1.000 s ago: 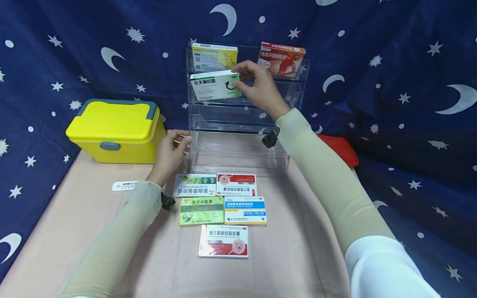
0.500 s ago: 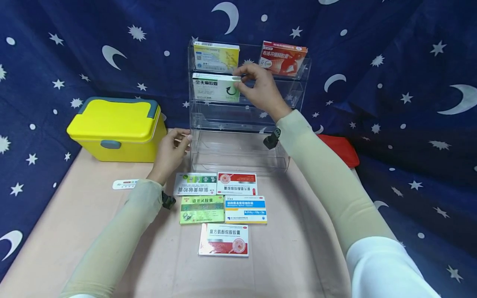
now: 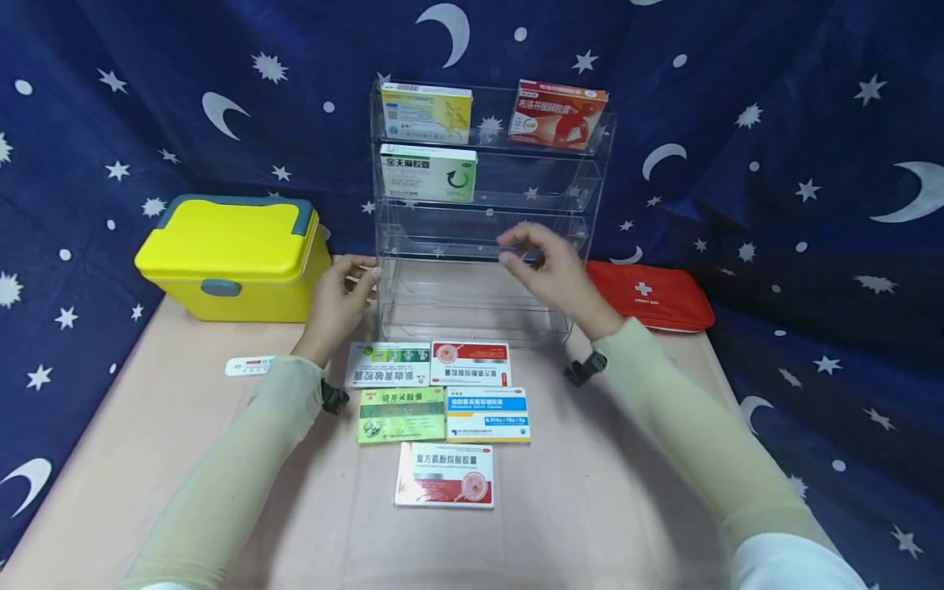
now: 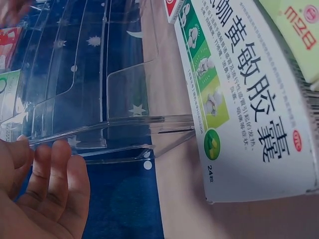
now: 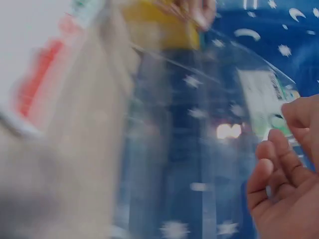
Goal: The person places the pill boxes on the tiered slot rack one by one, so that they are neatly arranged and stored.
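clear acrylic rack (image 3: 583,184) w/ tiered shelves stands at the back of the table (image 3: 147,426); a white-green med box (image 3: 428,172) sits upright on its second shelf, left side, below a yellow box (image 3: 426,113) and a red box (image 3: 558,113) on the top tier. right hand (image 3: 553,270) hovers in front of the lower shelves, fingers loosely curled, holding nothing, well apart from the white-green box. left hand (image 3: 341,301) rests relaxed against the rack's left edge, steadying it, nothing gripped. five med boxes lie flat in front of the rack, nearest a red-white box (image 3: 469,364). seems one box is shelved & the hand is between picks; next move likely needs a reach down to a flat box & a pinch on its edges. yellow case (image 3: 232,254) at left, red first-aid pouch (image 3: 652,295) at right.
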`<state>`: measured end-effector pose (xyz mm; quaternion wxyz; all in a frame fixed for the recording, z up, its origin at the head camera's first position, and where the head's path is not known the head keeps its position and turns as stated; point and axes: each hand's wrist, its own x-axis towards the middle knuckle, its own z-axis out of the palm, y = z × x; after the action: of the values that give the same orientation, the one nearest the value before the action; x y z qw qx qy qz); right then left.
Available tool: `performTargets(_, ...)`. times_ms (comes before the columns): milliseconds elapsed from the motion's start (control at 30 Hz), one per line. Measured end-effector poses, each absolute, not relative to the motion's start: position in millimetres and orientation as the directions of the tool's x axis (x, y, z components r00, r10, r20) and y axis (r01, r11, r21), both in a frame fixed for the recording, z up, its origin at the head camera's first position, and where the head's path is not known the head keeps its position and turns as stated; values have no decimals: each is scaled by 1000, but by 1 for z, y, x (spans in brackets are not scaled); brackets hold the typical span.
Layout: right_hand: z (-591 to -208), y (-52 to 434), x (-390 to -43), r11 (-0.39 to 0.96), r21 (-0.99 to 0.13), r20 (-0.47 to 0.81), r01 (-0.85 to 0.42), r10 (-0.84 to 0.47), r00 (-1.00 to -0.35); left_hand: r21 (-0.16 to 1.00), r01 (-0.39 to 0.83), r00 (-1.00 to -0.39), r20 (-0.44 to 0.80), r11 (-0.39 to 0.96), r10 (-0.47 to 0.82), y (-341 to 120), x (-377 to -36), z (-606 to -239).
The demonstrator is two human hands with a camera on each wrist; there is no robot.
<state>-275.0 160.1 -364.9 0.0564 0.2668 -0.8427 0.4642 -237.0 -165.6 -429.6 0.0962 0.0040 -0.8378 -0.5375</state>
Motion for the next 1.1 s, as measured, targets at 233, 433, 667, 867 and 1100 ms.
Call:
performTargets(233, -447, 202, -198, 547, -781, 59, -303, -418, -906, 903, 113, -978, 175, 415, -115, -169, -236, -431)
performTargets(433, -482, 219, -153, 658, -734, -86, -168, -336, -938, 905, 120, -977, 180, 409, -111, -169, -236, -431)
performTargets(667, -497, 219, -136, 700, -692, -84, -177, -321, -943, 903, 110, -979, 171, 416, -112, -167, -235, -432)
performTargets(867, -499, 215, -135, 704, -683, -75, -194, -332, -940, 900, 122, -977, 183, 419, -108, -165, -236, -433)
performTargets(1100, -499, 214, -130, 697, -698, -67, -165, -293, -954, 903, 114, -979, 172, 414, -106, -165, -237, -434)
